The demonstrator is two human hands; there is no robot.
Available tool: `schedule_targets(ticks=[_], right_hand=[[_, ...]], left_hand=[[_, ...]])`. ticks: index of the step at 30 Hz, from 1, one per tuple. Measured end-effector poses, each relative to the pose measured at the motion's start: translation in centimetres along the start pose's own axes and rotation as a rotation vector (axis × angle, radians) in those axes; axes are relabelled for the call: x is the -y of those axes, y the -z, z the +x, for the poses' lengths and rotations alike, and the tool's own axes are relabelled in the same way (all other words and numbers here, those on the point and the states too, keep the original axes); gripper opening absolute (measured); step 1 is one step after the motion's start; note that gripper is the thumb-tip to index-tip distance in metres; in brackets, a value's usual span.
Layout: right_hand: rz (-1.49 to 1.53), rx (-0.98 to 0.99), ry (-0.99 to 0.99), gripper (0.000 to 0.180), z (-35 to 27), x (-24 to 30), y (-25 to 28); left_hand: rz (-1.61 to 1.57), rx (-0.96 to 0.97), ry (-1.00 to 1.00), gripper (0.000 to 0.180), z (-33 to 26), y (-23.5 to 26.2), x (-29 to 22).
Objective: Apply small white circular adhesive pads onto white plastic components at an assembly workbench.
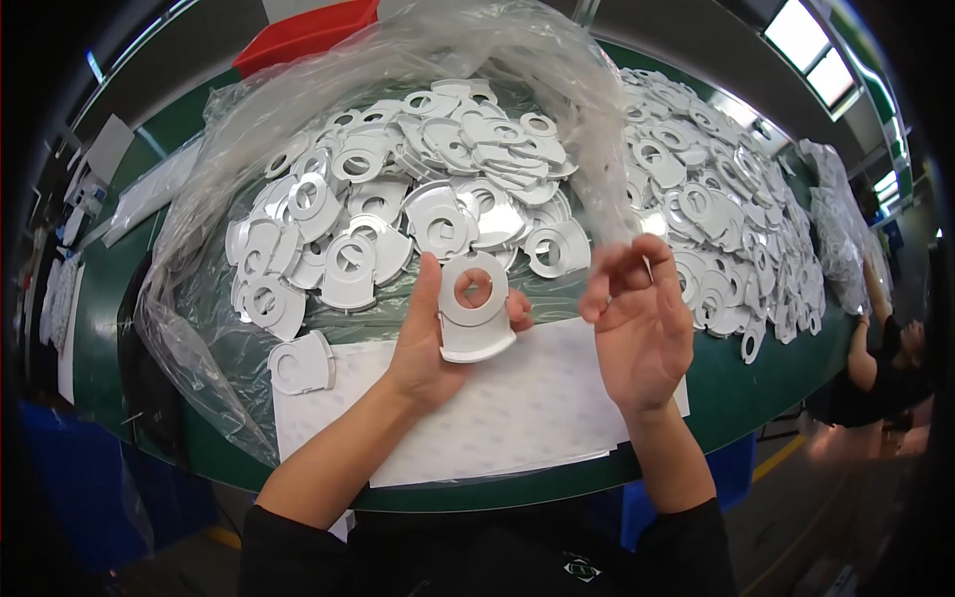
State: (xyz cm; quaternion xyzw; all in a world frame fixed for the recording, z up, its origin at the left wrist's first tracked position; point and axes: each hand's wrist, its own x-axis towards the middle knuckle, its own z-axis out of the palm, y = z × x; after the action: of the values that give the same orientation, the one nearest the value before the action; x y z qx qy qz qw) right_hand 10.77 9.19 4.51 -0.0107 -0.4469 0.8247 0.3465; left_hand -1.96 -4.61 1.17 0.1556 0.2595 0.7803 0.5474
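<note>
My left hand is closed round a white plastic part with a round ring at the top and a wider curved foot below. The ring faces up, and a fingertip shows through its hole. To the right, my right hand is raised with its palm toward me. Its fingers are curled, with thumb and forefinger close together; anything between them is too small or blurred to make out. Beneath both hands lie white paper sheets with faint printing. A single white part rests at the sheets' left corner.
Beyond my hands, many similar white parts lie heaped on a clear plastic bag. Another large heap spreads over the green table at right. A red bin stands at the back. Someone works at far right.
</note>
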Motion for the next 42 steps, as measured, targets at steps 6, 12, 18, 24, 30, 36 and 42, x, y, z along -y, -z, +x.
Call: schedule_targets(ticks=[6,12,18,24,30,36,42], right_hand=[[-0.464,0.03,0.071,0.086,0.0,-0.9,-1.3],[-1.04,0.263,0.28,0.095,-0.4,-2.0,-0.9],[-0.601,-0.002,-0.013,0.052,-0.3,-2.1,-1.4],[-0.507,-0.057,-0.227,0.046,-0.1,-2.8,-0.7],[-0.515,-0.07,-0.227,0.04,-0.1,-3.0,-0.5],[-0.544,-0.06,-0.245,0.036,0.0,-2.9,-0.6],[-0.55,-0.071,-0.265,0.035,-0.1,-3.0,-0.6]], left_hand=[[0.152,-0.083,0.165,0.042,-0.3,1.1,0.5],[0.134,-0.17,0.184,0.023,-0.2,-0.4,0.4],[-0.06,-0.087,0.211,0.064,0.3,0.2,0.4],[0.111,-0.129,0.183,0.069,0.5,0.3,1.8],[0.092,-0.126,0.177,0.068,0.5,0.5,1.9],[0.101,-0.136,0.178,0.068,0.4,0.4,1.9],[0.111,-0.154,0.186,0.068,0.4,0.3,1.8]])
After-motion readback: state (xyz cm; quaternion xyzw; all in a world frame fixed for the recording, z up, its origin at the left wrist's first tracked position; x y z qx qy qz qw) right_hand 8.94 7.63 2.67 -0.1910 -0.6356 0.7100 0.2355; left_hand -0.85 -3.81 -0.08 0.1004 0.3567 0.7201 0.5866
